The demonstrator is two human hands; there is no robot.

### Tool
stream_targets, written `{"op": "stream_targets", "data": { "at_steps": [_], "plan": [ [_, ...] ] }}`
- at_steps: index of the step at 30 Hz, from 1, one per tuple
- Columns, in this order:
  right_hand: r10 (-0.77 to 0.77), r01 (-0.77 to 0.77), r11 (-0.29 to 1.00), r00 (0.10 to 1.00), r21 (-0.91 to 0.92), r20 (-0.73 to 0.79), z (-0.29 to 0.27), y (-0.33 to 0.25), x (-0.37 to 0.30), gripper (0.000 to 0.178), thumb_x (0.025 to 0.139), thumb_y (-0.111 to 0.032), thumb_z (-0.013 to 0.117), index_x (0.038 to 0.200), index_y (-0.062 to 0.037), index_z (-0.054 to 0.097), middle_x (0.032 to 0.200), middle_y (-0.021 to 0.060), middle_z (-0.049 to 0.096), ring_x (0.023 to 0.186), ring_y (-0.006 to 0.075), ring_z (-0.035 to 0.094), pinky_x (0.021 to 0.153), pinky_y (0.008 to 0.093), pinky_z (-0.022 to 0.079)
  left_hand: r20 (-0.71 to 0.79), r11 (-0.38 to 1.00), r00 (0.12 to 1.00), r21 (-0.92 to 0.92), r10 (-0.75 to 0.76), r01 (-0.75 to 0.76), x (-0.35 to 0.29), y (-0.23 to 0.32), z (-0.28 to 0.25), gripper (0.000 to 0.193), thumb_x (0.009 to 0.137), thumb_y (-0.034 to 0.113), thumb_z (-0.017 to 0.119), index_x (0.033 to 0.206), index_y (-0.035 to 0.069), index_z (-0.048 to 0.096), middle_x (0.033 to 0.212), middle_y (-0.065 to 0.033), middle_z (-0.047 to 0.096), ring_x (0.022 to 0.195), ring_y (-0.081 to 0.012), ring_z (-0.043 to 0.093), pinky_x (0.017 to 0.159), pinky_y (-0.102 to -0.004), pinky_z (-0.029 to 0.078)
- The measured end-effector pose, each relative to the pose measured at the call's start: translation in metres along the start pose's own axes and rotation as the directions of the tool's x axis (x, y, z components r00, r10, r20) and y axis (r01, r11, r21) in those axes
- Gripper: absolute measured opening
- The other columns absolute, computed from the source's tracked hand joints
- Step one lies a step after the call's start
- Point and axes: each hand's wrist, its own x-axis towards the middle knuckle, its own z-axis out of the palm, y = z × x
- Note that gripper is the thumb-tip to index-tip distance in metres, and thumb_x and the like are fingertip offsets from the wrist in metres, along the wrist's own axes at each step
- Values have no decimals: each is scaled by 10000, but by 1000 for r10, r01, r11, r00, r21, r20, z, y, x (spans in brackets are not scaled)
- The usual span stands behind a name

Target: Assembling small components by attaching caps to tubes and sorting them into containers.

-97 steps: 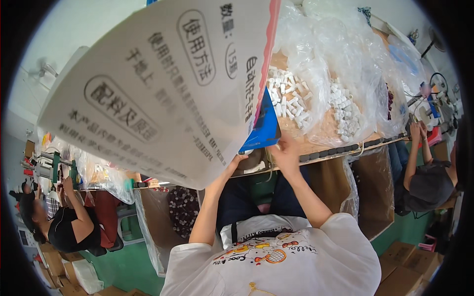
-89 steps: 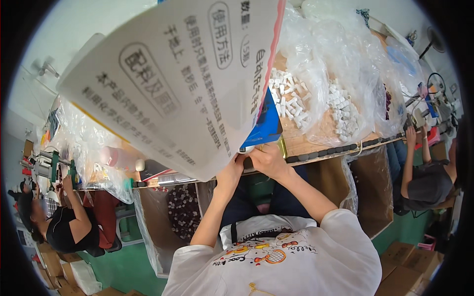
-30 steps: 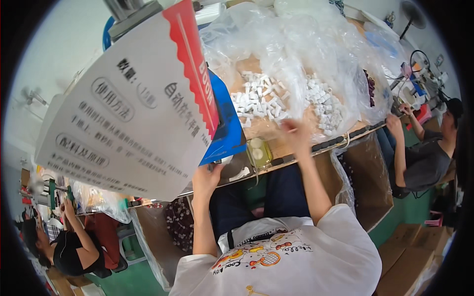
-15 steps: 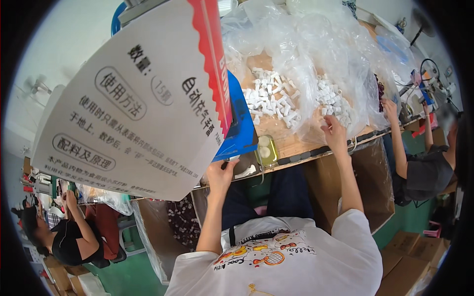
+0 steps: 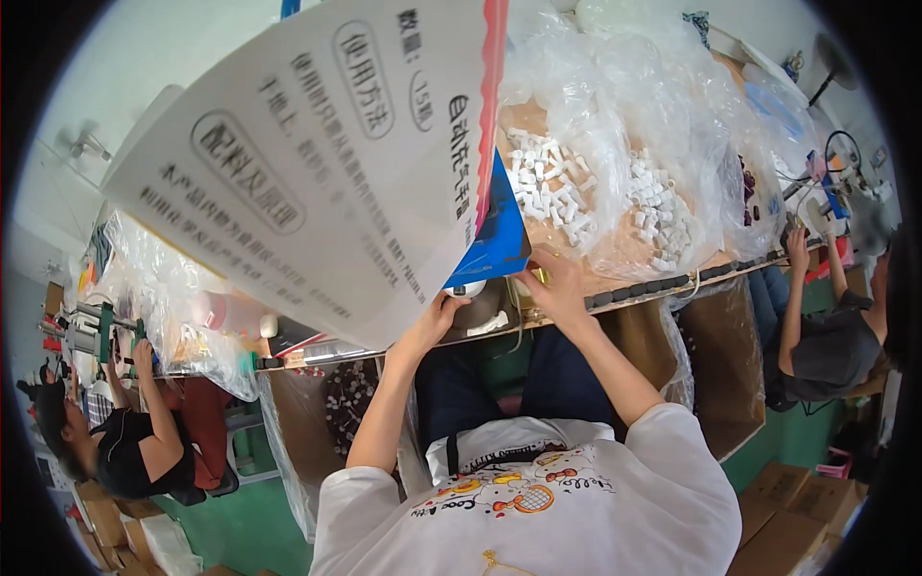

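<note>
A large white printed sheet with a wavy red edge [image 5: 317, 182] hangs close in front of me and hides much of the bench's left side. Beneath it sits a blue machine part [image 5: 497, 240]. My left hand [image 5: 429, 326] is at its lower edge, fingers curled together beside a small white round piece [image 5: 468, 289]. On the other side, my right hand [image 5: 562, 288] is at the blue part's right corner with thumb and fingers drawn together. Whatever either hand pinches is too small or hidden to name. Small white plastic fittings [image 5: 552, 182] lie heaped on the bench behind my right hand.
Clear plastic bagging [image 5: 615, 106] surrounds a second heap of white fittings [image 5: 658, 211]. Dark padding [image 5: 663, 290] lines the bench's front edge. Open cartons [image 5: 715, 355] stand below. People work at left [image 5: 125, 442] and right [image 5: 826, 326]. A pink container [image 5: 230, 314] stands at left.
My right hand has moved left from the white fittings to the blue machine part. My left hand has shifted slightly right. The view has turned, so the sheet appears higher and further right.
</note>
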Motion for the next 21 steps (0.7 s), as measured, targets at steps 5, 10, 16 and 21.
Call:
{"op": "stream_targets", "data": {
  "at_steps": [5, 10, 16, 21],
  "plan": [
    [-303, 303, 953, 953, 10, -22, 39, -26, -3, 164, 792, -18, 684, 955, -23, 700, 1037, 111, 669, 910, 325, 659, 743, 372, 526, -325, 987, 939, 147, 116, -71, -12, 43, 21, 237, 768, -41, 697, 1002, -2, 702, 1064, -173, 679, 1068, -403, 580, 935, -477, 447],
    [-628, 617, 759, 778, -206, 19, 43, -27, -3, 168, 762, 27, 681, 911, -49, 686, 1026, 86, 656, 918, 272, 652, 743, 368, 531, -312, 996, 947, -7, 79, -86, -12, 33, 16, 237, 761, -59, 687, 994, -11, 691, 1070, -191, 662, 1069, -418, 562, 914, -479, 446],
    [-599, 595, 770, 798, -231, 61, 48, -14, -4, 168, 775, -27, 688, 938, -68, 699, 947, 94, 676, 911, 287, 659, 774, 366, 530, -146, 995, 984, -11, 99, -101, -4, 23, 0, 240, 776, 6, 708, 1016, 4, 692, 1073, -178, 670, 1058, -406, 571, 951, -465, 419],
    [-52, 55, 998, 994, 23, -97, 16, 14, 26, 213, 781, -125, 698, 980, -47, 705, 979, 130, 694, 925, 336, 651, 787, 416, 527, -487, 974, 857, 217, 168, -67, -15, 41, 40, 219, 786, 41, 716, 1004, 32, 707, 1086, -161, 672, 1082, -396, 558, 949, -460, 422]
  ]
}}
